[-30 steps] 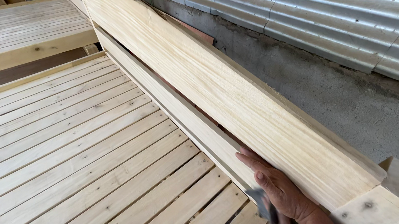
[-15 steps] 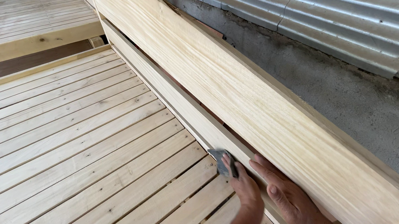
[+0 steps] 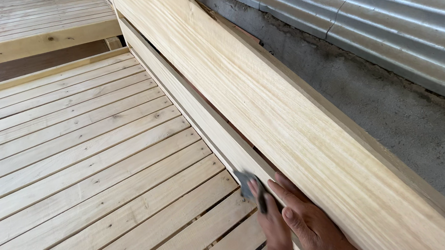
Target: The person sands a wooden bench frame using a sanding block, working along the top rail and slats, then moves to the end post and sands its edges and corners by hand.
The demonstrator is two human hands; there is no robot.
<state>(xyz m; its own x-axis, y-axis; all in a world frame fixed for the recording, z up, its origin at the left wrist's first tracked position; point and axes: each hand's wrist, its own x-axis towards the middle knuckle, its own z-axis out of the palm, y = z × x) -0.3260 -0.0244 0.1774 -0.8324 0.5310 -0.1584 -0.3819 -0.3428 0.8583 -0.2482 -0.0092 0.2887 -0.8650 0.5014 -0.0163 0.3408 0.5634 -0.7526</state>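
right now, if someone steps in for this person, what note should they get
Left hand: presses a small grey sanding pad against the pale wooden rail under the headboard.
Right hand: lies flat beside it, fingers at the lower edge of the long pale curved wooden headboard panel.
The slatted pale wooden bed base lies to the left.
Done: cannot tell how much of the rail has been rubbed.
Left: the rail runs on towards the far end.

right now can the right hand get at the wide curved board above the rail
Probably yes. The right hand lies on the rail beside the left hand with its grey sanding pad; the wide curved board rises just above it, nothing between.
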